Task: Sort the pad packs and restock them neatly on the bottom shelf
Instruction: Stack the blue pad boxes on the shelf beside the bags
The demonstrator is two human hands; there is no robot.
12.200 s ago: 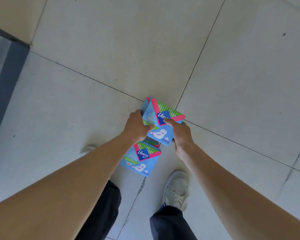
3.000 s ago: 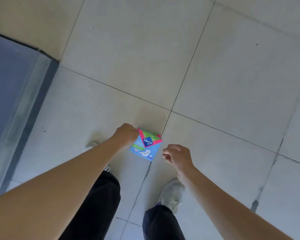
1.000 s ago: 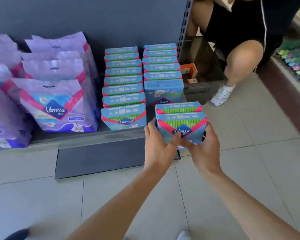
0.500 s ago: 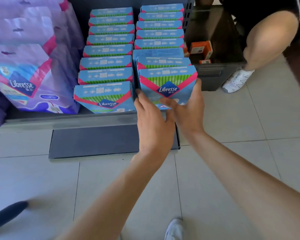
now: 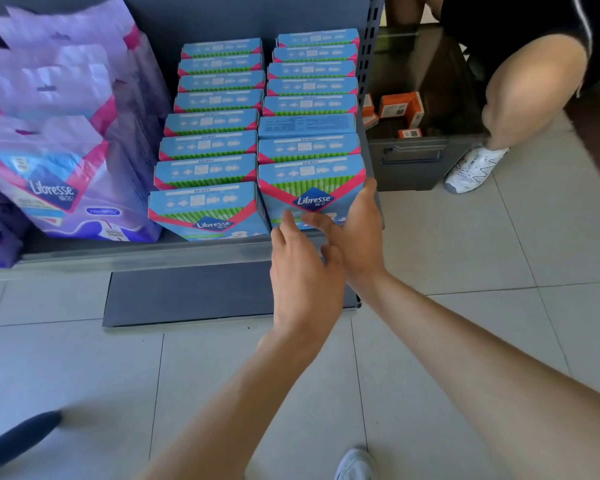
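Two rows of blue Libresse pad packs stand on the bottom shelf [image 5: 136,258]. The front pack of the right row [image 5: 312,181] sits upright at the shelf's front edge, level with the front pack of the left row [image 5: 205,216]. My right hand [image 5: 361,233] presses on it, thumb up along its right side and straight fingers across its lower front. My left hand [image 5: 302,271] hovers just in front of the same pack with relaxed fingers, holding nothing.
Large purple Libresse bags [image 5: 59,188] fill the shelf's left part. A perforated upright [image 5: 369,64] bounds the right row. Beyond it, a dark bin [image 5: 413,161] holds orange boxes [image 5: 400,105], and another person's knee [image 5: 530,81] is beside it. Tiled floor lies below.
The two packs I carried now stand at the front of the right row. My left hand has let go and drawn back a little; my right hand stays on the front pack.
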